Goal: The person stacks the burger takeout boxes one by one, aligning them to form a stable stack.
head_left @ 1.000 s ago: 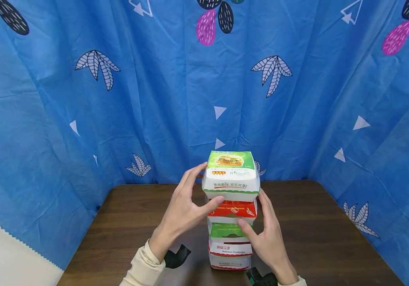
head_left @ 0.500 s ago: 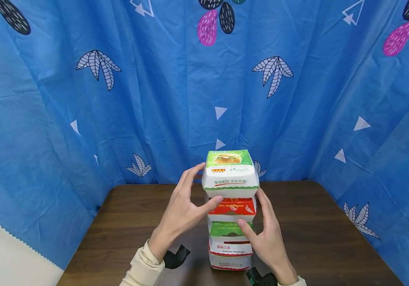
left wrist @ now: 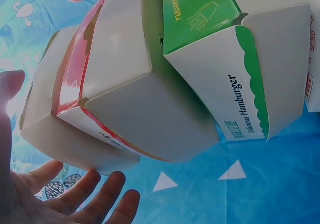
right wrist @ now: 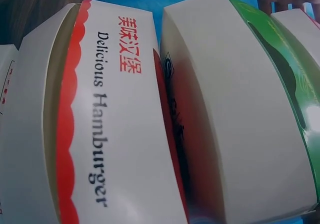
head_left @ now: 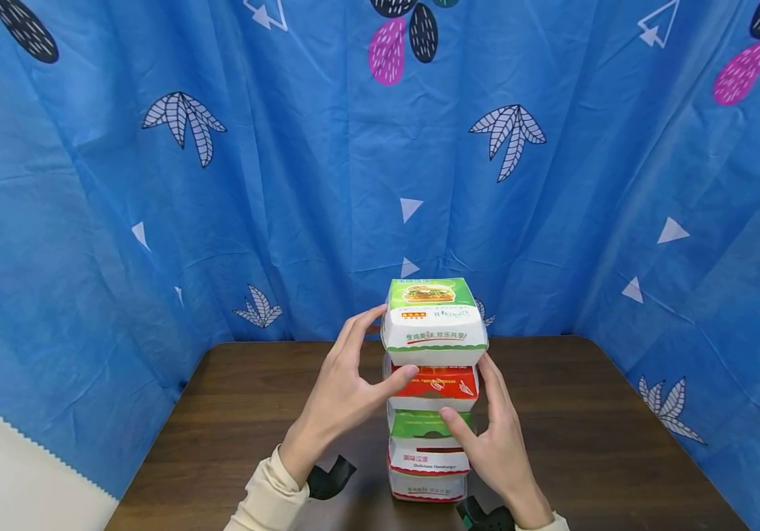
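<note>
A stack of paper hamburger boxes stands in the middle of the head view. On top sits a green-and-white burger box (head_left: 434, 328), a little askew over the red-topped box (head_left: 440, 383). Below come a green-topped box (head_left: 428, 424), a white box with a red edge (head_left: 429, 456) and a bottom box (head_left: 428, 487). My left hand (head_left: 340, 391) is at the upper left, fingers by the top box's side, thumb spread in front. My right hand (head_left: 498, 439) lies along the right side, fingers extended and partly hidden. In the left wrist view, the left fingers (left wrist: 107, 199) are spread beside the end box.
The stack stands on a dark wooden table (head_left: 254, 398). Behind and at both sides hangs a blue patterned curtain (head_left: 300, 184). A white surface (head_left: 8, 464) shows at the lower left. Black wrist straps (head_left: 330, 478) sit on both wrists.
The top box has tilted back slightly, shifted a little left and then right again. Both hands have stayed almost in place around the stack.
</note>
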`<state>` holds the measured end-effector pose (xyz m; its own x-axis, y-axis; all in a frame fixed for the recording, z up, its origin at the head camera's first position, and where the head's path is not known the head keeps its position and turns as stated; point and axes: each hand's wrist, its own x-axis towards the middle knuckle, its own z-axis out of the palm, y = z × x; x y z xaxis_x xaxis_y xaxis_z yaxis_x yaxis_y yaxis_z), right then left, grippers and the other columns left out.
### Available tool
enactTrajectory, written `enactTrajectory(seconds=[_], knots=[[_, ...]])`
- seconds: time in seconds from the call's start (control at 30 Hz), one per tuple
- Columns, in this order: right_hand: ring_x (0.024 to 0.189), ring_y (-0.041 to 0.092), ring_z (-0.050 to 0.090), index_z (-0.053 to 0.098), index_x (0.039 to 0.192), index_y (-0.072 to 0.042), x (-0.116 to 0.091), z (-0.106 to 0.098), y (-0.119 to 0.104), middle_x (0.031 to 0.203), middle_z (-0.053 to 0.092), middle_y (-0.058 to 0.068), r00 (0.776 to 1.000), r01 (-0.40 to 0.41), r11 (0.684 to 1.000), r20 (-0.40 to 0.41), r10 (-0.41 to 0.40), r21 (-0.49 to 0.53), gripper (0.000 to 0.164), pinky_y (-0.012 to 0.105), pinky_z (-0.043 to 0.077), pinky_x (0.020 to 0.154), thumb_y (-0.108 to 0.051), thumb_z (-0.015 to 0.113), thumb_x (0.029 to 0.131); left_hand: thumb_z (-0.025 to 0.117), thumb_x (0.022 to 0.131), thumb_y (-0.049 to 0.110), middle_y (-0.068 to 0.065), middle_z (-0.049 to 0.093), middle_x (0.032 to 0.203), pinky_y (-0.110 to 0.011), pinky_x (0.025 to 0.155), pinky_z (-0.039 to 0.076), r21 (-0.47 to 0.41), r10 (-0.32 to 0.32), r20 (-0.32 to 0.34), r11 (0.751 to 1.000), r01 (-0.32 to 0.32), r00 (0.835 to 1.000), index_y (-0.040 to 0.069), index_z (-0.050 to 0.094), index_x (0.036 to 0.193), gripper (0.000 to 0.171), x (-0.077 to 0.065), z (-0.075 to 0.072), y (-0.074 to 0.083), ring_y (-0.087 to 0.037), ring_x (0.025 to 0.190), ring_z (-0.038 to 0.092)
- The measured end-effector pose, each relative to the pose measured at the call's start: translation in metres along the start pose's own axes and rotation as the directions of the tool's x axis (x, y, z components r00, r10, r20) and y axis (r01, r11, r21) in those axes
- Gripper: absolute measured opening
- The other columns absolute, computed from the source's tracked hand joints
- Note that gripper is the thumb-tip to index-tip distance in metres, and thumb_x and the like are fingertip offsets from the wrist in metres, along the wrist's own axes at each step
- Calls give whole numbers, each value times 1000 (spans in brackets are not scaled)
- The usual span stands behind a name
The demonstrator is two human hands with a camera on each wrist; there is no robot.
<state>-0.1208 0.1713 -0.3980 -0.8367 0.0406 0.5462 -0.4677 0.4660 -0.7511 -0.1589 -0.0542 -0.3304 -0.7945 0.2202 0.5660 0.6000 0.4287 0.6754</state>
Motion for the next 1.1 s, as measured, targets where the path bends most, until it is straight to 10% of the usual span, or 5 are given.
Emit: enactTrajectory(seconds=[0.27, 0.63, 1.1], knots=[[133, 7, 46, 25, 163, -30, 0, -1, -1, 157, 43, 0, 1000, 8, 999, -7, -8, -42, 95, 20, 39, 108, -13, 80, 87, 78, 88, 49, 7, 47, 150, -56, 107, 47, -24, 2, 21, 1000, -2, 1000, 35, 39, 155, 78, -1, 0, 1, -19, 134, 49], [137, 6, 40, 27, 163, -30, -1, -2, -4, 158, 41, 2, 1000, 15, 1000, -9, -15, -12, 95, 66, 41, 109, -11, 80, 86, 79, 88, 47, 8, 47, 150, -55, 107, 49, -21, 13, 10, 1000, -12, 1000, 35, 40, 154, 78, -6, -3, 4, -13, 134, 48], [134, 6, 42, 27, 162, -33, -4, -1, -6, 159, 39, 0, 1000, -15, 999, -8, 15, -49, 96, 46, 47, 107, -12, 81, 85, 78, 88, 48, 6, 49, 149, -57, 108, 47, -9, 0, 12, 1000, 0, 1000, 33, 41, 155, 78, -11, -4, 2, -20, 134, 50]])
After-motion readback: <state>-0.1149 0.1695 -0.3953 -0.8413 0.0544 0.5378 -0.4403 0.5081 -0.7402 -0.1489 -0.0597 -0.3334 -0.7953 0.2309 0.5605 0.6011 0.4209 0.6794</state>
